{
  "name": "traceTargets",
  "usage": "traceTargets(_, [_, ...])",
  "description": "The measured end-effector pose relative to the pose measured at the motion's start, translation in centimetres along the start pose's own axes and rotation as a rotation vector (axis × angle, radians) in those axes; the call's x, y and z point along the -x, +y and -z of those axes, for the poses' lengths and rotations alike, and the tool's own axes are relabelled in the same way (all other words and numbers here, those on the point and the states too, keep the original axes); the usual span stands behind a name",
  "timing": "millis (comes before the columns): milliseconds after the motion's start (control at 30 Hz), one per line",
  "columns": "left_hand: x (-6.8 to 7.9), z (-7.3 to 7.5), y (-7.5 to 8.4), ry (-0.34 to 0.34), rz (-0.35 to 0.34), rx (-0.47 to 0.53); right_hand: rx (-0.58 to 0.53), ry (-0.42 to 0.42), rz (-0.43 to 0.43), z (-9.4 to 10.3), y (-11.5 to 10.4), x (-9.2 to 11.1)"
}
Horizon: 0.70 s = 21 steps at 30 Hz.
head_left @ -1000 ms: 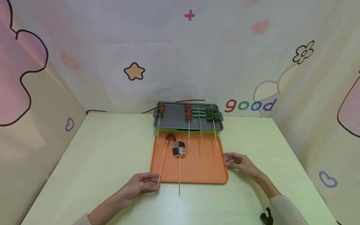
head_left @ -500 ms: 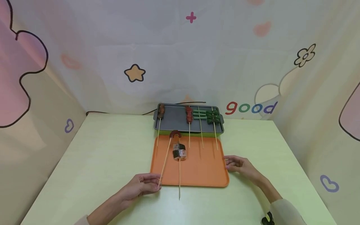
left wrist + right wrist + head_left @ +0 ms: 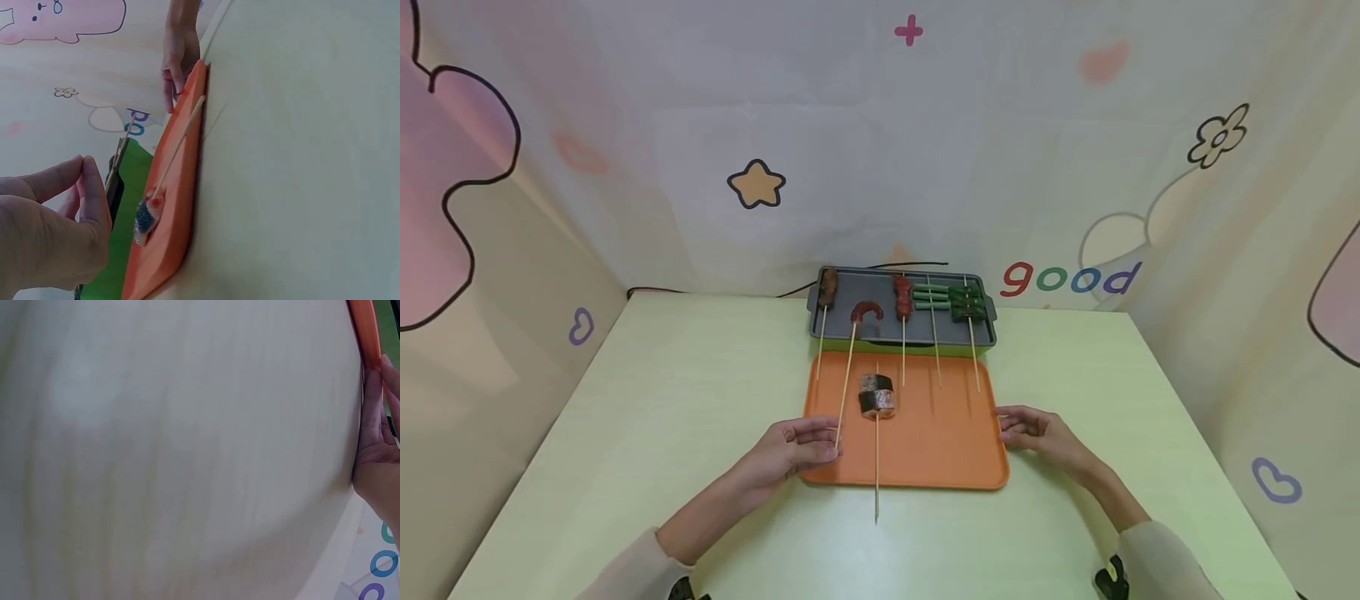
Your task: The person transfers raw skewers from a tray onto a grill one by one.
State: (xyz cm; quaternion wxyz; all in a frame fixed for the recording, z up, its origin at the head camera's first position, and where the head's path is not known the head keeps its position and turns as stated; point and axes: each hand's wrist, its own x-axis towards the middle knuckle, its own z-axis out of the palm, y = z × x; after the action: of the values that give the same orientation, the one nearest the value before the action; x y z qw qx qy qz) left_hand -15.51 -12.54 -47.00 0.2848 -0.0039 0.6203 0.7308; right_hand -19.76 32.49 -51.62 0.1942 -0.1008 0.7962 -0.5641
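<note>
My left hand (image 3: pixel 801 454) pinches the lower stick of a skewer (image 3: pixel 847 367) between thumb and fingertips. A curled reddish-brown piece (image 3: pixel 867 311) at its far end is over the grill's dark plate; whether it touches, I cannot tell. In the left wrist view the hand (image 3: pixel 62 219) hides most of this skewer. My right hand (image 3: pixel 1045 433) grips the right edge of the orange tray (image 3: pixel 940 450) between thumb and fingers, also seen in the right wrist view. On the tray lies a skewer with a black-and-white banded roll (image 3: pixel 877 397), its stick jutting past the front rim.
Behind the tray stands a grill (image 3: pixel 880 283) with a grey plate and green base. On it lie a brown skewer (image 3: pixel 827 287), a red skewer (image 3: pixel 902 298) and green vegetable skewers (image 3: pixel 966 302), sticks overhanging the tray. A black cable (image 3: pixel 797 290) runs behind.
My left hand has moved forward and slightly right with its skewer, taking the curled piece from above the tray to over the grill plate. The right hand stays at the tray's edge.
</note>
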Motion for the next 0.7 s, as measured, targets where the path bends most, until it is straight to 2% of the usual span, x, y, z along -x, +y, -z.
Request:
traceTargets(400, [-3.2, -0.4, 4.2, 0.058, -0.025, 0.013, 0.017, 0.008, 0.01, -0.1, -0.1, 0.2])
traceTargets(567, [-4.4, 0.0, 6.1, 0.045, -0.04, 0.033, 0.001, 0.006, 0.013, -0.1, 0.0, 0.1])
traceTargets(700, [-5.4, 0.5, 6.8, 0.059, -0.042, 0.057, -0.005, 0.005, 0.026, -0.2, 0.2, 0.0])
